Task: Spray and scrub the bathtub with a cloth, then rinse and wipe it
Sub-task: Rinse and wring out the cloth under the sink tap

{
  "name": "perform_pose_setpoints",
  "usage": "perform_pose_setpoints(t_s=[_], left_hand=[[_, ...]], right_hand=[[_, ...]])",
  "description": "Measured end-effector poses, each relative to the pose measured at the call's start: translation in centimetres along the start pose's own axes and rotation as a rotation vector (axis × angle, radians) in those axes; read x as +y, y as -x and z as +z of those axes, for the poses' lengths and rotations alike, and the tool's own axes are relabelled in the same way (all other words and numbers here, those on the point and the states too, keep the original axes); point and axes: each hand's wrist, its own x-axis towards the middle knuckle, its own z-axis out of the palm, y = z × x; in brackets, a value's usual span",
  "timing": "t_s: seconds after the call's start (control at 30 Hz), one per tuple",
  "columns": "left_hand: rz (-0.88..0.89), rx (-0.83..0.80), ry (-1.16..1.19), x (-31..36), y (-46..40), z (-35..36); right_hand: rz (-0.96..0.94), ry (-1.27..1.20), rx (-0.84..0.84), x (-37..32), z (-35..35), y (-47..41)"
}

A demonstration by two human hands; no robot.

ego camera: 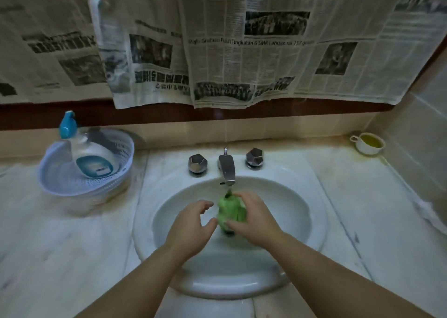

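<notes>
Cloth (pixel 231 210), green and bunched, sits gripped in the right hand (pixel 254 217) under the tap (pixel 227 169); left hand (pixel 191 223) hovers beside it, fingers loosely spread.

two bare forearms come up from the lower edge, one on each side, and both are uncovered as far as can be seen: no sleeve, no cuff. the left hand (pixel 193 223) and the right hand (pixel 254 217) wear no gloves. no ring, watch or band shows on fingers or wrists. the nails look short and plain, though the light is dim.
</notes>
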Motion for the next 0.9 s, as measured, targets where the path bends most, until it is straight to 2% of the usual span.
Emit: perform_pose_setpoints(t_s=[0.2,0.27,0.43,0.57,0.9], left_hand=[[-0.039,0.123,0.02,2.7,-5.0,0.9],[-0.02,0.14,0.016,3.3,-6.3,1.2],[0.029,0.148,-0.043,3.6,-8.7,2.0],[0.053,0.135,-0.035,3.1,-9.4,2.0],[0.108,0.08,-0.052,1.8,-10.2,1.4]], right_hand=[[0.047,0.041,0.207,2.9,-4.1,-7.4],[0.077,0.098,0.218,3.0,-5.7,-10.2],[0.206,0.307,0.115,3.1,-7.9,-15.4],[0.26,0.273,-0.01,3.6,-8.2,-17.8],[0.234,0.265,-0.097,4.1,-8.7,-18.9]])
